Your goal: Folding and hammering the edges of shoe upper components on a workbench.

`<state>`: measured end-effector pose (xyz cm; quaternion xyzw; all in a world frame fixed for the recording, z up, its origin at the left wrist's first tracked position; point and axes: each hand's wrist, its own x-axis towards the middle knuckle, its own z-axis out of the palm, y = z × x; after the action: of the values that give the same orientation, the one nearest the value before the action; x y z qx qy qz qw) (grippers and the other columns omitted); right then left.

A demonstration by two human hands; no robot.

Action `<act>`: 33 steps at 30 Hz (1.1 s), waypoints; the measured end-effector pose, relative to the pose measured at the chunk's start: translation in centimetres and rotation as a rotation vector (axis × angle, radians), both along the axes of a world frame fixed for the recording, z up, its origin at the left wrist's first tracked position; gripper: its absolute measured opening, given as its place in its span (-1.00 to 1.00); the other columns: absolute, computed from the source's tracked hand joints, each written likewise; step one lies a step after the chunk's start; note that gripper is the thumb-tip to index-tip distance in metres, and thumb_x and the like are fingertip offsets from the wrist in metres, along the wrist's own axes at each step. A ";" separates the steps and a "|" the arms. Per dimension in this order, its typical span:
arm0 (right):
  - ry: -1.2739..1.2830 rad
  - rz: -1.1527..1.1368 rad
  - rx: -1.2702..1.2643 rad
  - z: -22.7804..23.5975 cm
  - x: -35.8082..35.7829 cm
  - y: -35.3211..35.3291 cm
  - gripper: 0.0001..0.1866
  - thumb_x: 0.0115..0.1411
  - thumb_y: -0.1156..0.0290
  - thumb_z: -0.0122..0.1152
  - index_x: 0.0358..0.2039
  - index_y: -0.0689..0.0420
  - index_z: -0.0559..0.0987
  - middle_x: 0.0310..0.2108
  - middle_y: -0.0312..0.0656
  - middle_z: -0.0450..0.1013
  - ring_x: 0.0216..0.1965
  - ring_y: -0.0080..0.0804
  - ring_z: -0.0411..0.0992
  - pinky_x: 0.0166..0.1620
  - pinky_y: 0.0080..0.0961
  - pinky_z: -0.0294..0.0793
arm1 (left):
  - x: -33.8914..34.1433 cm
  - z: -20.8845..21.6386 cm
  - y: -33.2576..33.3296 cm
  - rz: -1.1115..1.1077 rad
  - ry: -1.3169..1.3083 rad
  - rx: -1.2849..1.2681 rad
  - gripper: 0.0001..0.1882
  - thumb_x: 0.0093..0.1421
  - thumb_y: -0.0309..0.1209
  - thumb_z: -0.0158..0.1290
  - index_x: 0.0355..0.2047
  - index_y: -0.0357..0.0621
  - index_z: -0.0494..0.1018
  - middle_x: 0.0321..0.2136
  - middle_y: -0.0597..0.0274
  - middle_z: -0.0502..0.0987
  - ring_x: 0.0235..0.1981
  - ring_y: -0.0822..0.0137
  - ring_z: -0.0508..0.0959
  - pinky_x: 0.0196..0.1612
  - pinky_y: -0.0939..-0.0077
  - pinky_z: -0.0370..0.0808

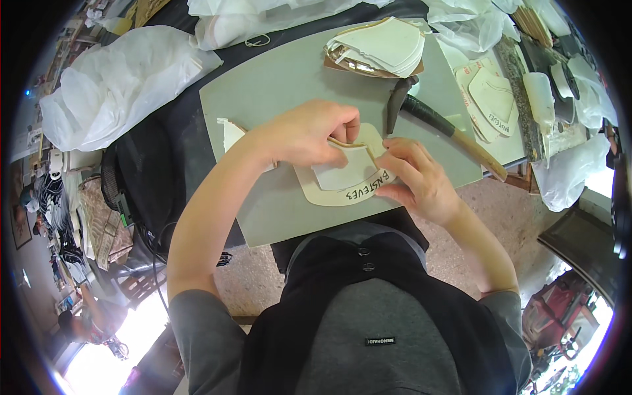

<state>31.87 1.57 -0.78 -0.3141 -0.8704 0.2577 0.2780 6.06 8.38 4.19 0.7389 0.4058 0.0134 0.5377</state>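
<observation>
A cream template [316, 192] with rounded corners and dark handwriting lies on the grey-green board in front of me. On top of it sits a smaller white flat piece [347, 172] with a tan edge along its far side. My left hand [313, 135] bends over that far edge, its thumb on the white piece and its fingers curled at the tan rim. My right hand [421, 178] is closed at the right side, with fingertips at the white piece's corner and the thumb by the template's rim. Fingers partly hide both edges.
Beyond my hands are a hammer [454, 130] and a stack of white cut pieces [385, 46]. A white scrap [230, 135] lies under my left forearm. More templates [490, 102] and a squeeze bottle [541, 99] are at the right. A plastic bag [122, 82] bulges at the left.
</observation>
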 end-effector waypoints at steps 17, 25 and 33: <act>-0.014 -0.009 -0.028 0.2 -0.2 0.0 -0.47 0.00 0.36 0.51 0.02 -0.01 0.56 -0.07 -0.17 0.43 0.02 -0.13 0.47 -0.12 -0.27 0.61 | -0.9 -1.6 -0.3 0.040 -0.157 -0.105 -0.74 0.00 -0.54 0.23 -0.38 -0.19 0.33 -0.63 0.32 0.36 -0.51 0.37 0.31 -0.37 0.41 0.33; -0.128 0.040 0.035 0.9 -0.6 -0.2 -0.57 -0.01 0.41 0.51 -0.08 -0.09 0.63 -0.16 -0.25 0.41 0.08 -0.19 0.44 -0.15 -0.30 0.60 | -0.3 -0.6 -2.2 0.061 0.013 0.167 -0.68 0.06 -0.50 0.28 -0.26 -0.19 0.36 -0.45 0.25 0.57 -0.42 0.44 0.51 -0.30 0.45 0.44; -0.133 0.039 0.013 1.3 -0.8 0.1 -0.59 -0.06 0.42 0.53 -0.14 -0.07 0.66 -0.20 -0.27 0.39 0.07 -0.19 0.46 -0.14 -0.29 0.61 | -2.3 -0.6 -5.5 0.546 -0.053 -0.013 -0.54 0.10 -0.43 0.25 -0.04 -0.27 0.34 -0.35 -0.08 0.61 -0.34 0.05 0.66 -0.22 0.21 0.54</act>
<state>31.10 1.71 0.49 -0.3115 -0.8947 0.2359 0.2165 3.77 2.85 3.61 0.5982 0.5759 0.1744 0.5292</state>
